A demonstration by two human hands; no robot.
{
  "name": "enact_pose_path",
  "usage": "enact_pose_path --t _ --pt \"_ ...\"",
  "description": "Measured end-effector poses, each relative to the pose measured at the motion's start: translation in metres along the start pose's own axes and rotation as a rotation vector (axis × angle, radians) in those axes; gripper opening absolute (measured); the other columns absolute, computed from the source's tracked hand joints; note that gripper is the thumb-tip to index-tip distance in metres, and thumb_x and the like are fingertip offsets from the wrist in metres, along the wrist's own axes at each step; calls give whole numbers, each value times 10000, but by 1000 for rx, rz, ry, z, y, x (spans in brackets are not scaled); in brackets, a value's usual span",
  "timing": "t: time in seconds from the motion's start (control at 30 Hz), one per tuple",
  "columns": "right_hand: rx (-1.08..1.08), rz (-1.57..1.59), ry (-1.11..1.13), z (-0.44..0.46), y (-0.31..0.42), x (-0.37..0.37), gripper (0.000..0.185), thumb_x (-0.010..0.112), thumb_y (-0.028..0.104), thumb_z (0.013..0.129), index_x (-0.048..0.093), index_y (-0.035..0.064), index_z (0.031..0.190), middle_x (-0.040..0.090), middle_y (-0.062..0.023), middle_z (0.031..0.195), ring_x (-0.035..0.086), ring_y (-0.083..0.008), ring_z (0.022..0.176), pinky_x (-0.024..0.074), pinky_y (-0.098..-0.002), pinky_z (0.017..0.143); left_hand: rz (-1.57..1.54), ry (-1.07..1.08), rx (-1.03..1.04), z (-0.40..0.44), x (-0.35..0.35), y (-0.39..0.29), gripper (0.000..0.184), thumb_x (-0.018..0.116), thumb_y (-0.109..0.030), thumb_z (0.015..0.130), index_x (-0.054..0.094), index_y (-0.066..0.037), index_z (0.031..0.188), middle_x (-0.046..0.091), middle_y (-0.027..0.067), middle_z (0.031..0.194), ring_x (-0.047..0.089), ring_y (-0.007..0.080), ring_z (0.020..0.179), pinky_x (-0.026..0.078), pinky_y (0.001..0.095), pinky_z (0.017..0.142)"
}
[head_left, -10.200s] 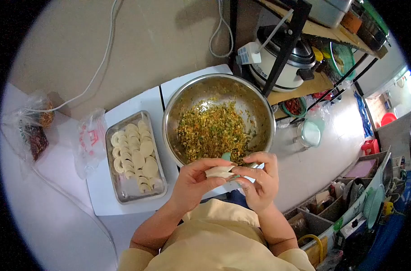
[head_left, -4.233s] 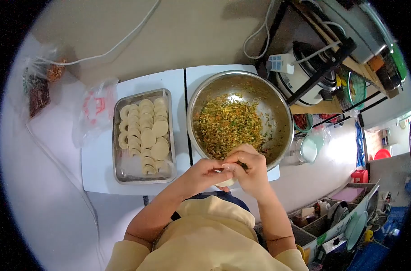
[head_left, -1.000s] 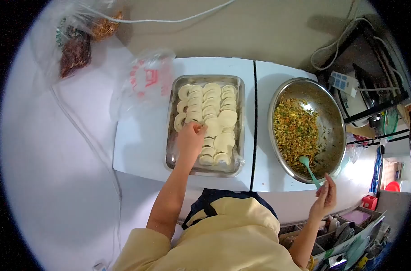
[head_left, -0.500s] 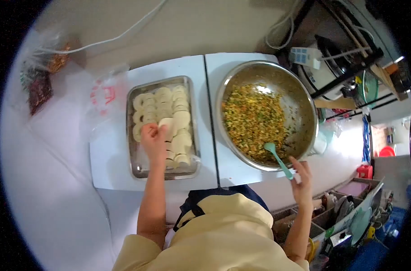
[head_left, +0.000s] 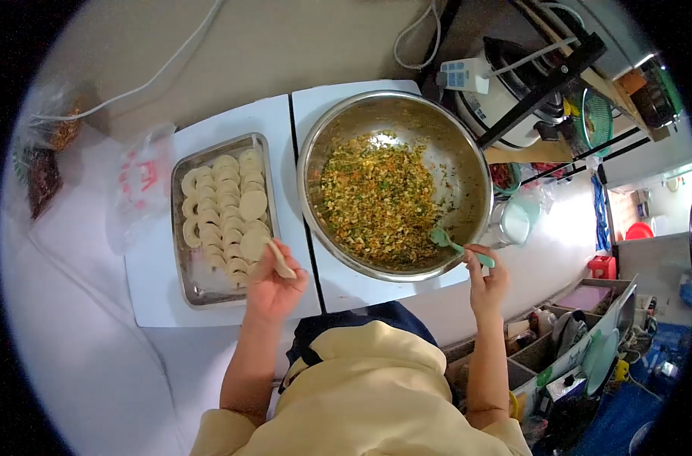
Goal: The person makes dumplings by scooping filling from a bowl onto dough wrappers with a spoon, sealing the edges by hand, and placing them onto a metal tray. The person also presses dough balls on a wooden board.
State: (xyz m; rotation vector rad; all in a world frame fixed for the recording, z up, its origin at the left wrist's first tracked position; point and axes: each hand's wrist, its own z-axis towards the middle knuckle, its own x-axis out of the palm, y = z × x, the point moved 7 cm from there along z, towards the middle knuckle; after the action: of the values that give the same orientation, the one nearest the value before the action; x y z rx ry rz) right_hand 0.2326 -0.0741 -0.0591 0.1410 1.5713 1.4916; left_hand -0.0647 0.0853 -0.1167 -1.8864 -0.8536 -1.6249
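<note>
My left hand (head_left: 276,286) is closed around a pale dumpling wrapper (head_left: 279,260), just off the near right corner of the metal tray (head_left: 194,295). On that tray lie rows of folded dumplings (head_left: 209,209) and some flat round wrappers (head_left: 252,205). My right hand (head_left: 487,280) grips the handle of a mint-green spoon (head_left: 461,247) at the near right rim of a large steel bowl (head_left: 468,163). The spoon's head rests against the chopped vegetable filling (head_left: 376,201) inside the bowl.
A clear plastic bag with red print (head_left: 144,178) lies left of the tray. Behind the bowl to the right stand a pale cooker (head_left: 506,125) and a black rack (head_left: 544,95). Storage bins (head_left: 544,346) sit low at the right. A white cable (head_left: 156,72) runs along the wall.
My left hand has come away from above the tray toward me, carrying a wrapper. My right hand has closed on the spoon handle. The whole view has shifted.
</note>
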Motion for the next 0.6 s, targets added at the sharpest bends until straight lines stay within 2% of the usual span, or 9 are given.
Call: enact_pose_path --t 0.03,0.1,0.17,0.2,0.33,0.4,0.53,0.6 --pt "0 -1 0 1 -4 -4 123 635 109 852 654 10 924 647 -57 800 551 -65 672 391 -202 476 -10 -17 -63 2 -3 14 252 499 -237 926 596 -132 1134 668 39 1038 639 207 908 499 403 785" --pt "168 51 133 1 -24 -1 133 645 126 850 670 10 909 641 -53 761 542 -77 648 399 -210 485 23 -65 -110 6 1 32 262 539 -220 912 576 -94 1139 657 59 1032 632 209 902 501 405 794" --pt "169 117 150 4 -16 0 152 648 140 849 675 -1 903 640 -55 748 541 -87 641 408 -217 501 608 -278 -116 9 7 40 301 580 -224 894 548 -48 1135 631 94 1037 620 219 918 509 385 805" --pt "170 183 167 5 -14 1 173 652 153 849 679 -11 897 640 -57 736 539 -98 635 417 -224 518 572 -269 -123 10 7 43 330 585 -246 892 525 -24 1129 608 129 1056 610 233 931 515 353 805" --pt "212 318 230 -1 -23 9 209 649 156 852 672 -45 902 641 -72 745 549 -119 647 437 -242 572 580 -352 -119 12 12 47 304 573 -228 898 531 -30 1125 612 128 1052 608 235 941 514 346 803" --pt "238 430 289 -6 -24 20 223 651 156 849 667 -62 893 638 -81 733 556 -124 650 447 -255 614 590 -360 -98 15 20 48 300 551 -206 904 522 9 1111 609 148 1044 602 234 979 506 339 842" --pt "287 488 298 -9 -18 24 241 637 177 861 664 -59 900 634 -78 717 552 -123 641 437 -253 605 637 -385 -55 14 14 44 310 545 -213 907 516 21 1108 598 162 1084 586 244 1019 489 340 880" --pt "354 554 274 -9 -23 26 277 604 212 883 650 -59 913 634 -86 698 558 -126 632 425 -254 575 636 -375 -21 17 14 43 291 582 -192 884 532 -18 1111 589 164 1132 586 257 1003 484 353 857"
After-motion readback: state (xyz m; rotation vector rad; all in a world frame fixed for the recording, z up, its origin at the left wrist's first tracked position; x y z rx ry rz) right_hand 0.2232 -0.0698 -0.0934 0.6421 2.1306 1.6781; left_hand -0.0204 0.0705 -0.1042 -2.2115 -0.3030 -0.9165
